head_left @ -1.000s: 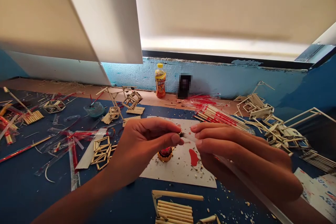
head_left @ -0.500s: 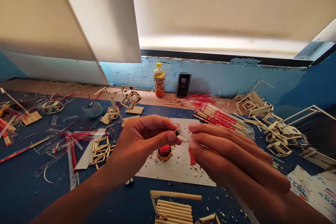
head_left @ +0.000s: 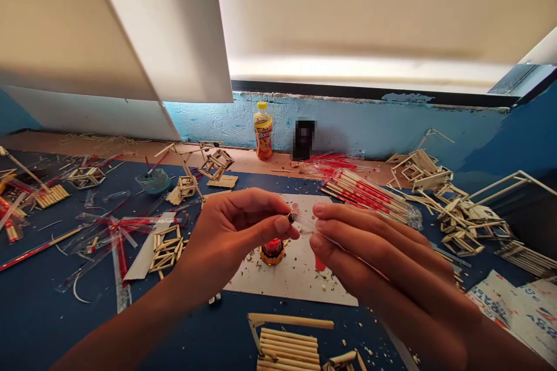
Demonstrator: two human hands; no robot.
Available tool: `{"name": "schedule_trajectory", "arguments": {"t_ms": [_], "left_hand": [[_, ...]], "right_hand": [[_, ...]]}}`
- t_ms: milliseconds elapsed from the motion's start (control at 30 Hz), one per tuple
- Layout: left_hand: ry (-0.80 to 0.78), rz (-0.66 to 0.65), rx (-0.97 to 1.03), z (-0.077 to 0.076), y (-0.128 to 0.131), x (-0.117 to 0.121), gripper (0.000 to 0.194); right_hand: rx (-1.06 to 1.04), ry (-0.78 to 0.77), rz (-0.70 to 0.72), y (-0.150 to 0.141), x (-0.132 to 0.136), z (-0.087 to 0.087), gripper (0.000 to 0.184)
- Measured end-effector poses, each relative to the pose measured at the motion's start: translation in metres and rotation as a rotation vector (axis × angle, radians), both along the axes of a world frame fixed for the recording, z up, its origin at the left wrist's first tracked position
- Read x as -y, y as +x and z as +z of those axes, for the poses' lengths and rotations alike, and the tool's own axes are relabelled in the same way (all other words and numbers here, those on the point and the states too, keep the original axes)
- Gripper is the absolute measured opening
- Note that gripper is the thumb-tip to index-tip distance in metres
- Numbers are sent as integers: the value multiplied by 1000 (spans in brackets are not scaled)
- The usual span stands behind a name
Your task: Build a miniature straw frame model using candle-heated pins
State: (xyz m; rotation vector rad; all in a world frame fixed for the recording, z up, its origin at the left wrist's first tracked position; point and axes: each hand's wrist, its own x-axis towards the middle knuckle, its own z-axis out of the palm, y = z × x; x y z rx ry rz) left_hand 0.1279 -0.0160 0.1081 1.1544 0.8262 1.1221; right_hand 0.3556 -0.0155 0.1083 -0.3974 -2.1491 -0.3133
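Observation:
My left hand [head_left: 243, 226] pinches a small piece with a dark end [head_left: 290, 218] between thumb and forefinger; its kind cannot be made out. My right hand [head_left: 374, 261], fingers together, grips a translucent stick [head_left: 306, 222], whose tip meets or nearly meets the dark end. Below and between the hands, a small red item in a gold fluted holder [head_left: 272, 252] stands on a white board [head_left: 291, 287] scattered with crumbs. A flat red thing [head_left: 319, 264] shows on the board, partly behind my right hand.
Near the front edge lies a small raft of wooden sticks [head_left: 289, 351]. Stick-built models [head_left: 467, 223] crowd the right, with more at left. A bundle of red-wrapped sticks [head_left: 365, 194], a drink bottle [head_left: 263, 133], a glass bowl [head_left: 153, 181] and plastic wrappers [head_left: 117, 255] lie around.
The translucent stick and the dark-ended piece stay close together, with only a slight shift of both hands. My right fingers have moved slightly left. Otherwise the scene looks the same.

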Motion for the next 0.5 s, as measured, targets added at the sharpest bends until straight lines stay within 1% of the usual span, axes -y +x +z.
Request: {"name": "schedule_trajectory", "arguments": {"t_ms": [67, 233, 333, 500], "left_hand": [[19, 5, 2, 0, 0, 0, 10], [88, 63, -23, 3, 2, 2, 13], [112, 97, -67, 4, 3, 3, 12], [115, 90, -80, 5, 2, 4, 13]], "right_hand": [[2, -8, 5, 0, 1, 2, 23], [27, -140, -45, 1, 8, 8, 18], [9, -150, -43, 1, 10, 7, 17], [-11, -173, -52, -1, 8, 4, 16]]}}
